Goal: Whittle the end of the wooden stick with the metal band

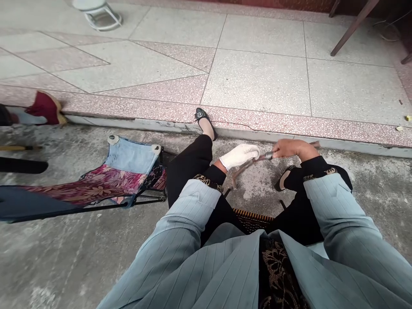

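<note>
A bent brown stick (242,168) lies across both hands, over the gap between my knees. My left hand (240,156), in a white knitted glove, closes its fingers around the stick near the bent end. Bare and ungloved, my right hand (291,148) grips it farther right, and the stick's other end sticks out past the wrist. Between the two hands a greyish band (268,155), like wound wire or tape, wraps the stick. Its exact material is too small to tell.
A folding lounge chair (112,182) with flowered cloth stands on my left. Beyond it shows another person's red shoe (46,107). A raised tiled step (257,86) runs in front of my feet. At the back are a white stool (98,15) and wooden furniture legs (352,30).
</note>
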